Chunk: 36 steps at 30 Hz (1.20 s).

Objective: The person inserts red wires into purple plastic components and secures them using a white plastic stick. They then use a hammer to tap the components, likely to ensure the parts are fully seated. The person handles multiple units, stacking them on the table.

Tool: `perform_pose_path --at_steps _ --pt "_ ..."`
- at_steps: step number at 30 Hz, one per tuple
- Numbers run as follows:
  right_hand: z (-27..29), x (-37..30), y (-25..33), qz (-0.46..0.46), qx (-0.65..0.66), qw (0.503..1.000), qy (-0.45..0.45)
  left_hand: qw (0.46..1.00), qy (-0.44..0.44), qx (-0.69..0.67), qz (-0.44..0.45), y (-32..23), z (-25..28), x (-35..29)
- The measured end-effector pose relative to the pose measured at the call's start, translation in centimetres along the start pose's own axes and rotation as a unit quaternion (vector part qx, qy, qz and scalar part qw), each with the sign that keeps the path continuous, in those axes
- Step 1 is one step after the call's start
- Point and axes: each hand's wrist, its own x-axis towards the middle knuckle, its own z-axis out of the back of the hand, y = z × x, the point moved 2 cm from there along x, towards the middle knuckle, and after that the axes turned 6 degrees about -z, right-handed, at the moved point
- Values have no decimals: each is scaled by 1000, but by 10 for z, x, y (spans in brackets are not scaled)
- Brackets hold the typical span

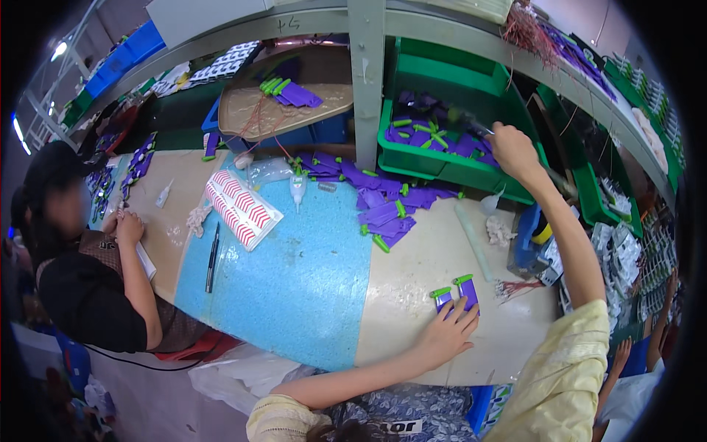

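Purple plastic pieces [456, 293] with green tips look light, stiff, best pinched by their edges; left hand [442, 335] fingers press 2 flat on the counter [412, 295]; right hand [513, 151] fingers closed inside the green bin [442, 166], contents unclear.

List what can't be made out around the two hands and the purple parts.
- Head view: the right hand is blurred over the green bin; whether it holds a part is unclear.
- The left hand covers the near ends of the two purple pieces on the table.
- The bin's purple parts are too small and blurred to count.
- The shelf post hides the tray's right edge.
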Motion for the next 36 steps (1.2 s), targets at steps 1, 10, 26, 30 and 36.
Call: perform_pose_path --at_steps 1,10,26,30,36 --pt "17 -25 4 -21 99 995 4 1000 17 -2 -10 -1 0 -11" --pt "52 -286 39 -174 401 880 185 999 0 -33 13 -22 3 -29" --pt "4 -319 34 -107 151 965 186 996 -31 -60 50 -18 9 -38" --pt "49 -295 58 -62 300 948 88 988 -8 -86 130 -13 17 -65" --pt "12 -319 76 -19 247 951 183 997 -10 -55 56 -6 23 -73"
